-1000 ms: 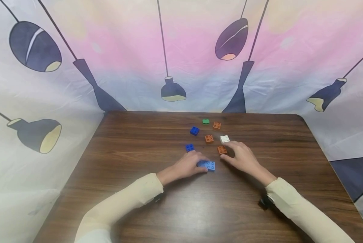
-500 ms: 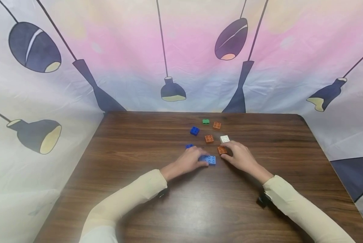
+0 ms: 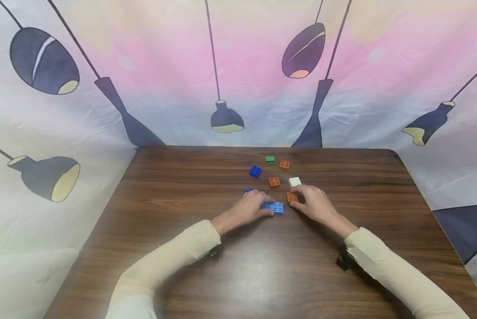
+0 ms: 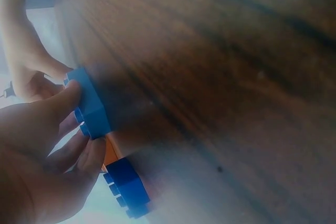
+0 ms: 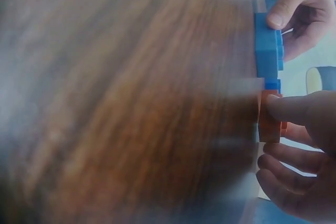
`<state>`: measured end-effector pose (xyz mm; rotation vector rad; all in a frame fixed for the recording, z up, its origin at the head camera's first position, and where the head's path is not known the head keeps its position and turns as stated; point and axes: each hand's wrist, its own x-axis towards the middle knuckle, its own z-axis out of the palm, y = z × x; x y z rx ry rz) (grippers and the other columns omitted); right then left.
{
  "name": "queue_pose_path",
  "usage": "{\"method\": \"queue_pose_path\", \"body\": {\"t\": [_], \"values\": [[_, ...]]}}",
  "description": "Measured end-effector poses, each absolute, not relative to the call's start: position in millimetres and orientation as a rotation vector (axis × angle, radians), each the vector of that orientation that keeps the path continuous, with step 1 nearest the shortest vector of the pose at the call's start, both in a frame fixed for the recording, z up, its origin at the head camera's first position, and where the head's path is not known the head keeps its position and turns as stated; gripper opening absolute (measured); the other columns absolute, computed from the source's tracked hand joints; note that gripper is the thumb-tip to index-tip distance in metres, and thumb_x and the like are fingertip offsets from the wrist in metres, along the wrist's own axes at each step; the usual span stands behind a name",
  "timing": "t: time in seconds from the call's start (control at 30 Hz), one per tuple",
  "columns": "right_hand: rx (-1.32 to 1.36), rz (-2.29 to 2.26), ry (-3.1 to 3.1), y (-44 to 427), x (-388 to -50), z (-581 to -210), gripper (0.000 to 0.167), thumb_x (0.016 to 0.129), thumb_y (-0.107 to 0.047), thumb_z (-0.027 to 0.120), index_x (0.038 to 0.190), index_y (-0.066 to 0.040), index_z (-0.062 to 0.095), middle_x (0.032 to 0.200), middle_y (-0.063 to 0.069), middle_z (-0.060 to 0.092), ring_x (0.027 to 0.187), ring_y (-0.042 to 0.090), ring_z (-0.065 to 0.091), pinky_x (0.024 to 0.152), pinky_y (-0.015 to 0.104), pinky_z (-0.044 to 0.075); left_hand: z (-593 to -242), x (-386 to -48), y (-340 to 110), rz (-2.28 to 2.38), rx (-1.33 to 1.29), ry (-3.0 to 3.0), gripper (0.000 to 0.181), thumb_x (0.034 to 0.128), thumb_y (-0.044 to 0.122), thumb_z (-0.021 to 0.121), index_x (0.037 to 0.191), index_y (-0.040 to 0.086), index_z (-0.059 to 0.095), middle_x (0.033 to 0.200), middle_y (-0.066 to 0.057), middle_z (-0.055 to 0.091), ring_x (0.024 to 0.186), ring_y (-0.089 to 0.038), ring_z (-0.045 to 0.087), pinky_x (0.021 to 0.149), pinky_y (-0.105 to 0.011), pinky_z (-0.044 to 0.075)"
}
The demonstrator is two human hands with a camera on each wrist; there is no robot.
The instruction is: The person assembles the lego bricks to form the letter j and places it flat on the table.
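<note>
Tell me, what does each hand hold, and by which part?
The left hand holds the light-blue brick by its long sides; the right hand pinches an orange brick by its near and far sides.

No text, label, brand, number or sign can be read on the bricks (image 3: pixel 278 207), the surface (image 3: pixel 246 279), the backdrop (image 3: pixel 162 57) or the sleeves (image 3: pixel 174 250); any lettering on the studs (image 3: pixel 275 204) is too small to tell.

The left hand (image 3: pixel 247 207) hides the end of the light blue brick (image 3: pixel 278 208) toward the left edge of the table (image 3: pixel 162 195), and most of a dark blue brick (image 3: pixel 248 191). The head view cuts off the table's near edge; both wrist views blur its top.
</note>
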<state>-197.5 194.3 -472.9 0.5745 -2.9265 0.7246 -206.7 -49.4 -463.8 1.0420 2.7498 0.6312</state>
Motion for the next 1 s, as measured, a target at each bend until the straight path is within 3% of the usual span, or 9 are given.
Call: {"method": "queue_pose_path", "body": {"t": [0.17,0.57,1.0], "values": [[0.573,0.736,-2.914,195.1,-193.8,-465.5,0.040,0.089,-0.023,0.081,0.121,-0.003,0.070,0.115,0.017,0.074,0.104,0.037,0.070,0.088,0.054,0.054,-464.1,-208.1,-49.5,0.633,1.042,2.745,0.041,0.0936,0.032,0.076,0.128,0.011,0.071,0.124,-0.005,0.073,0.113,-0.019,0.067,0.098,-0.035,0.051],[0.567,0.803,-2.908,188.0,-176.2,-449.9,0.041,0.089,-0.025,0.081,0.124,-0.007,0.070,0.120,0.015,0.072,0.109,0.036,0.068,0.089,0.055,0.054,-464.0,-208.1,-48.7,0.657,1.031,2.747,0.041,0.0936,0.032,0.076,0.128,0.011,0.071,0.124,-0.005,0.073,0.114,-0.020,0.067,0.100,-0.036,0.051],[0.608,0.842,-2.846,179.0,-170.3,-458.9,0.040,0.089,-0.027,0.082,0.122,-0.008,0.071,0.118,0.012,0.073,0.107,0.034,0.069,0.089,0.054,0.054,-463.4,-207.2,-48.0,0.676,1.033,2.757,0.039,0.0930,0.030,0.077,0.126,0.009,0.072,0.122,-0.005,0.074,0.113,-0.020,0.068,0.097,-0.036,0.052]]}}
